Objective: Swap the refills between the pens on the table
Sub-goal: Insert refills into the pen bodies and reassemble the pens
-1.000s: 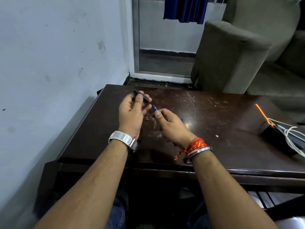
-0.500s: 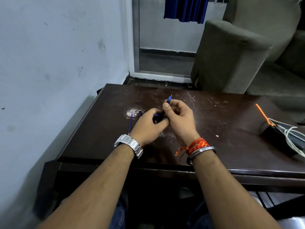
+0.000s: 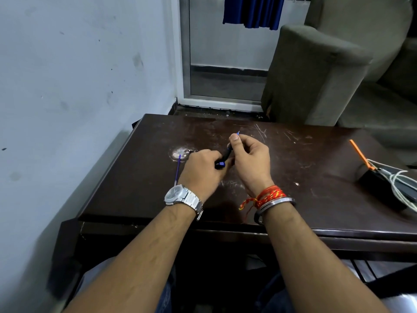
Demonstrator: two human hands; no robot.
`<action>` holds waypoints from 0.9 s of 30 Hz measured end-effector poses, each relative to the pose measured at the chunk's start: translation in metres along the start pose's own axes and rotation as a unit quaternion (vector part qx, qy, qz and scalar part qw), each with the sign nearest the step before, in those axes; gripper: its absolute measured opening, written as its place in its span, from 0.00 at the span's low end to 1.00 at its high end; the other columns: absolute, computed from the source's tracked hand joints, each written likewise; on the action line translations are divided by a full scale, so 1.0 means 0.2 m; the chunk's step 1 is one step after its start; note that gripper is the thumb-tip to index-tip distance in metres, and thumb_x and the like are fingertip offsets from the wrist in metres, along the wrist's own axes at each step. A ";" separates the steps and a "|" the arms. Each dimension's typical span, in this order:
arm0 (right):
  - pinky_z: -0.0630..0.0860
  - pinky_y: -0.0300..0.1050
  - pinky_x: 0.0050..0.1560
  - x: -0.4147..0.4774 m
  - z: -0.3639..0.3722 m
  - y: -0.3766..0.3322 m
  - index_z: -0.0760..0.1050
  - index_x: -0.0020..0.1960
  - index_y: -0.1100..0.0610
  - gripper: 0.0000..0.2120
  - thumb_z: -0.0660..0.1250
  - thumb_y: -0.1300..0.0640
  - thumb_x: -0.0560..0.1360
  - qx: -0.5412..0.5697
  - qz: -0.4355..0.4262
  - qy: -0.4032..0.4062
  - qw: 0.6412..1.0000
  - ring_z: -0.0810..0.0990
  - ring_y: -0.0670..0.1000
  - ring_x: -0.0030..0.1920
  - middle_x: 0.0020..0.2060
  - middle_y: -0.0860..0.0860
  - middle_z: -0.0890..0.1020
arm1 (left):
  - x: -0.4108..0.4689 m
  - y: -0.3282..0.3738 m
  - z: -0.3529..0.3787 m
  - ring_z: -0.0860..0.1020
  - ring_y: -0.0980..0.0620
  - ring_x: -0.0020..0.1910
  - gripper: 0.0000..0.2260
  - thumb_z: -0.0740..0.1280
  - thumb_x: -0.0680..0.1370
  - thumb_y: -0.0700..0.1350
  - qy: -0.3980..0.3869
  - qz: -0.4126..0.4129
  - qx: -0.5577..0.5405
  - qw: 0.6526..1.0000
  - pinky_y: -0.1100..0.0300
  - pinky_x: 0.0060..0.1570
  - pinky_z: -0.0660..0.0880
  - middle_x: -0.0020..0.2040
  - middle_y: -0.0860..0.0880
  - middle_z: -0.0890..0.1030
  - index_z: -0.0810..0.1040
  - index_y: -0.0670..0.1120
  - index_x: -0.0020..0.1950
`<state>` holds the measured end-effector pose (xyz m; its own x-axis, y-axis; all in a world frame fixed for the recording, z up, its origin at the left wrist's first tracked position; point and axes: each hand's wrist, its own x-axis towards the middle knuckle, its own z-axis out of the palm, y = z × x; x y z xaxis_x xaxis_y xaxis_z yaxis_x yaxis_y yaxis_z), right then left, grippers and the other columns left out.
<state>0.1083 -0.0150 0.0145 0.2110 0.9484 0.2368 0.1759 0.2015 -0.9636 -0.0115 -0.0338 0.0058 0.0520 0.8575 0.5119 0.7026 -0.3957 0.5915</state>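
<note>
While a loose blue refill (image 3: pixel 177 169) lay on the dark surface (image 3: pixel 293 177) just left of them, both hands met above it: the right hand (image 3: pixel 250 162) pinched a dark pen (image 3: pixel 226 154), the left hand (image 3: pixel 204 171) gripped its lower end.

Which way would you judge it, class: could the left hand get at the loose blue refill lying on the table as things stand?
Probably yes, once freed. The refill lies bare on the table just left of the left hand, with nothing between them. But that hand is gripping the pen together with the right hand.
</note>
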 end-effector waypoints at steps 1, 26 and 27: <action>0.75 0.48 0.36 0.00 0.00 0.00 0.79 0.39 0.58 0.15 0.64 0.52 0.80 -0.014 -0.007 -0.005 1.000 0.73 0.48 0.30 0.29 0.50 0.77 | -0.01 0.01 0.01 0.75 0.42 0.30 0.16 0.67 0.73 0.50 -0.010 0.019 0.015 1.000 0.50 0.31 0.72 0.30 0.44 0.76 0.78 0.39 0.33; 0.80 0.39 0.36 -0.03 -0.04 -0.05 0.75 0.57 0.61 0.13 0.73 0.61 0.74 0.063 0.033 -0.036 0.997 0.80 0.40 0.30 0.41 0.51 0.79 | -0.01 0.02 0.01 0.68 0.56 0.25 0.19 0.63 0.79 0.42 -0.087 -0.033 -0.062 0.994 0.68 0.26 0.62 0.26 0.53 0.71 0.66 0.51 0.29; 0.81 0.41 0.38 -0.03 -0.04 -0.06 0.75 0.56 0.60 0.12 0.72 0.62 0.75 0.072 0.034 -0.037 0.996 0.80 0.41 0.30 0.40 0.52 0.81 | -0.01 0.02 0.01 0.67 0.57 0.24 0.20 0.63 0.80 0.43 -0.085 -0.032 -0.061 0.994 0.68 0.26 0.62 0.26 0.54 0.69 0.64 0.52 0.29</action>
<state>0.1128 -0.0254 0.0254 0.1457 0.9753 0.1660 0.0231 0.1644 -0.9861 -0.0077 -0.0365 0.0060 0.1366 0.9215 0.3636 0.6169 -0.3662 0.6966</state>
